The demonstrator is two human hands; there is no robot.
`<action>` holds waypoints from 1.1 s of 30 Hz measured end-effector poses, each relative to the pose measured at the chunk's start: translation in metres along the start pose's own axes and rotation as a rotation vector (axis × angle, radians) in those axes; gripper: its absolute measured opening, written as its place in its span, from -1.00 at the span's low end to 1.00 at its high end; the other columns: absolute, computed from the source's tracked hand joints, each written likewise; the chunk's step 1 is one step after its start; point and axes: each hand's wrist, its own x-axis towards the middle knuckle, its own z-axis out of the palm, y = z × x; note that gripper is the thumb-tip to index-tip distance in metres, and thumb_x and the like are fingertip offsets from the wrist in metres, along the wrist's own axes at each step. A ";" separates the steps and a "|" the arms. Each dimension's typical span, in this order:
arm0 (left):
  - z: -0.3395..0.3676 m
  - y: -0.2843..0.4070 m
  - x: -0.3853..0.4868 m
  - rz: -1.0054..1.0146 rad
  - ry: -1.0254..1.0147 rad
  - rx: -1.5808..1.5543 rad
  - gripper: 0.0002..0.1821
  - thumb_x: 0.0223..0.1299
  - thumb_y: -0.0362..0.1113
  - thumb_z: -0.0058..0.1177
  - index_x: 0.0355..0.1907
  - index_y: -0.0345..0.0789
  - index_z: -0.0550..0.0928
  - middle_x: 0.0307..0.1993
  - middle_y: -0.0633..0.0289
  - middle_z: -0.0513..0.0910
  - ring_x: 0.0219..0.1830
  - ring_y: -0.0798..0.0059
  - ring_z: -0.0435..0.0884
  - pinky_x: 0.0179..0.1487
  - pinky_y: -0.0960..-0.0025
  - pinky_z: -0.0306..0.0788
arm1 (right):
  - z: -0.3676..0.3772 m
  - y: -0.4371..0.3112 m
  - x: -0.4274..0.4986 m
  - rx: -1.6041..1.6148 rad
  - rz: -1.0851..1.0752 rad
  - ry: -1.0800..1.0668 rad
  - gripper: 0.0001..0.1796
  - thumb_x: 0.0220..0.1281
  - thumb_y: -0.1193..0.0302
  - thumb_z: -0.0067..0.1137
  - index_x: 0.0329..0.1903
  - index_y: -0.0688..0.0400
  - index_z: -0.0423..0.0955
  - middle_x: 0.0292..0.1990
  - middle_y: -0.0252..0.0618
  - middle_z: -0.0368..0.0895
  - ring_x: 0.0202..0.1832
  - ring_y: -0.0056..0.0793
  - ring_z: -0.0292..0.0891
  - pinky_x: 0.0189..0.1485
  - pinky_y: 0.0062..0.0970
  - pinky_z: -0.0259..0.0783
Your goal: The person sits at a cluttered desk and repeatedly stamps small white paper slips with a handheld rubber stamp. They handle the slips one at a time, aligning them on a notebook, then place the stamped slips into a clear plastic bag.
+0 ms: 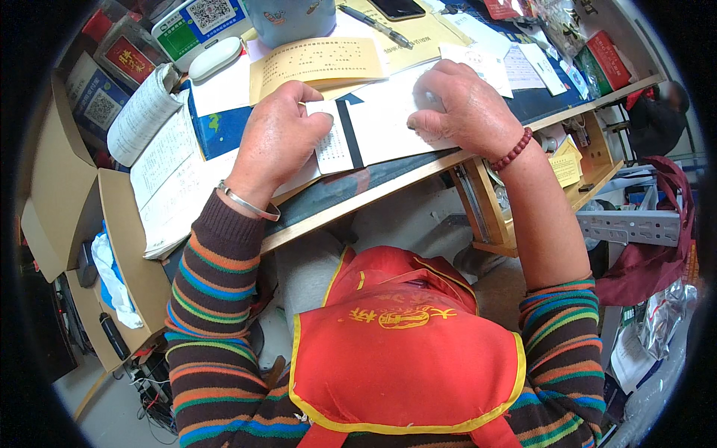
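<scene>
My left hand grips the left end of a long white paper piece, its thumb on the printed part. A black band crosses the paper beside that thumb. Over the right end of the same paper is my right hand, fingers curled and thumb bent inward; whether it pinches the paper cannot be told. Just beyond the left hand lies a yellow printed booklet with its cover lifted a little. More paper lies under the left wrist.
A blue patterned cup, a pen and a smartphone stand or lie beyond the papers. An open notebook and a cardboard box are at left. At right, a wooden drawer is pulled out under the desk edge.
</scene>
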 end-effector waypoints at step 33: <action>0.000 0.001 0.000 0.022 0.016 0.084 -0.62 0.16 -0.32 0.16 0.01 -0.49 0.65 -0.24 -0.10 0.75 -0.24 0.22 0.75 -0.10 0.27 0.60 | 0.017 0.012 -0.014 0.421 0.100 0.308 -0.75 0.37 0.27 0.27 -0.26 0.24 0.64 -0.42 -0.05 0.68 -0.37 -0.21 0.64 -0.25 -0.32 0.54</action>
